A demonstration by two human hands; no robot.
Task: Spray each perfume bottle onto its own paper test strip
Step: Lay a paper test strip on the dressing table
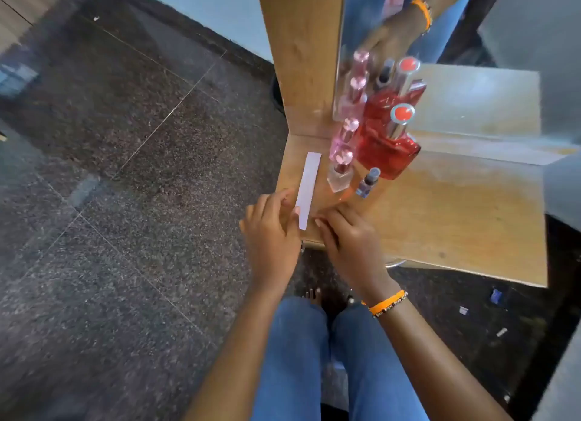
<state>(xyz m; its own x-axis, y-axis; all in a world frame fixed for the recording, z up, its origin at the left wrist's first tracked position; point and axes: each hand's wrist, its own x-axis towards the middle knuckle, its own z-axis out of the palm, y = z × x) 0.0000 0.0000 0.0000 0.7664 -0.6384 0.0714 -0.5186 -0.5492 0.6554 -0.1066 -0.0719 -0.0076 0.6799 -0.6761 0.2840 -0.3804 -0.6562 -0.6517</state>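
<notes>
- The fingers of the left hand [270, 232] lie loosely bent at the near left corner of the table, the thumb tip touching the near end of a long white paper test strip [308, 189]; whether the thumb and fingers actually pinch the strip cannot be told
- The fingers of the right hand [345, 235] are stretched forward and close together, their tips resting on the wood just right of the strip's near end, holding nothing
- An orange bead bracelet [388, 302] circles the right wrist
- The strip lies flat on the light wooden table [456, 207], running away from the person along the table's left edge
- Just right of the strip's far half stands a clear glass perfume bottle with a pink round cap [339, 172], and behind it a taller pink bottle [344, 134]
- A small purple bottle with a dark cap [367, 183] stands right of the clear one
- A large red glass perfume bottle with a silver, red-topped cap [388, 147] stands behind, against a mirror [471, 37] that reflects the bottles
- Blue jeans [295, 357] show below, over a dark speckled tile floor [110, 137]
</notes>
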